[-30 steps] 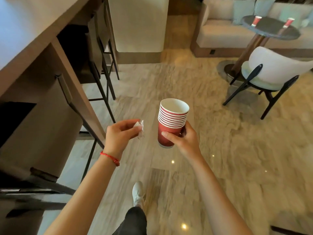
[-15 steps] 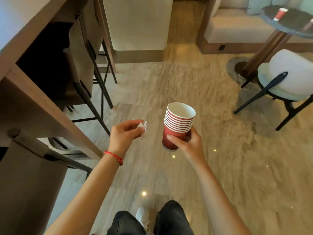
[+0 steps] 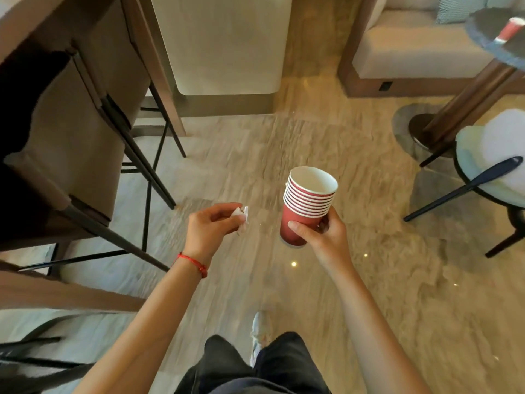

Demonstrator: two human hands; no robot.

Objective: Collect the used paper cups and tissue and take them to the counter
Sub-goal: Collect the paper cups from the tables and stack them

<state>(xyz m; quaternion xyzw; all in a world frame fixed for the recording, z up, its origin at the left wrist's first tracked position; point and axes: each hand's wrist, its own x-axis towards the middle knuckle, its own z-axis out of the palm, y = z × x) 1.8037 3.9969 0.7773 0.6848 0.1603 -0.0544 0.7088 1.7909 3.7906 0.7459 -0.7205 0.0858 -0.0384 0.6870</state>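
My right hand (image 3: pixel 324 237) grips a stack of several nested red paper cups (image 3: pixel 306 203) with white rims, held upright over the floor. My left hand (image 3: pixel 210 226), with a red cord at the wrist, pinches a small crumpled white tissue (image 3: pixel 243 216) between thumb and fingers, left of the stack. Another red paper cup (image 3: pixel 508 29) stands on the round dark table (image 3: pixel 488 32) at the top right. The wooden counter (image 3: pixel 17 32) rises at the far left, only its edge and underside showing.
Bar stools (image 3: pixel 85 143) with black metal legs stand under the counter on the left. A white chair (image 3: pixel 494 166) with black legs sits at the right by the table's wooden pedestal (image 3: pixel 466 100). A beige sofa (image 3: pixel 420 52) lies beyond. Marble floor spreads ahead; my legs and shoe show below.
I have walked forward along the counter: the stools, table and chair have slid closer and outward in view. Both hands keep their hold on the cups and tissue.
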